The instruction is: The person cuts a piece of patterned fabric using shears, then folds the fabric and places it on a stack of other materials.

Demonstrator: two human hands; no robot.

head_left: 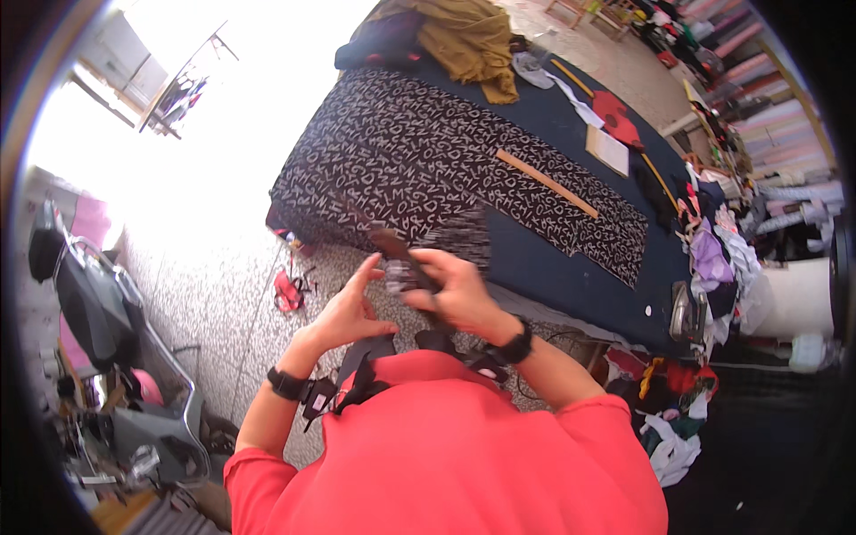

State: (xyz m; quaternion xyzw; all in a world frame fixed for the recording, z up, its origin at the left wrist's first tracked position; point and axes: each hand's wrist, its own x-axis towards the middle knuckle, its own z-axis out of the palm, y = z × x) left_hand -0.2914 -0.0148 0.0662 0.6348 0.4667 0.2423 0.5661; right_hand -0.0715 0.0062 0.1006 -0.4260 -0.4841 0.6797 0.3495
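In my right hand (456,290) is a long, dark brown object (390,242), smeared by motion, so its kind is unclear. The fingers are closed round it, over the near edge of the table. My left hand (349,308) is held beside it, empty, thumb and fingers apart. In front of both hands, black fabric with a pale letter print (383,152) is spread over the dark blue table (535,259), and part of its near edge shows a streaky pattern. A flat wooden ruler (548,183) lies across the fabric.
A mustard cloth (468,40) is heaped at the far end. To the right are a notebook (608,150), a red piece (617,118), a clothes iron (688,312) and piled cloth scraps (709,250). A scooter (107,312) stands left; a red item (287,292) lies on the floor.
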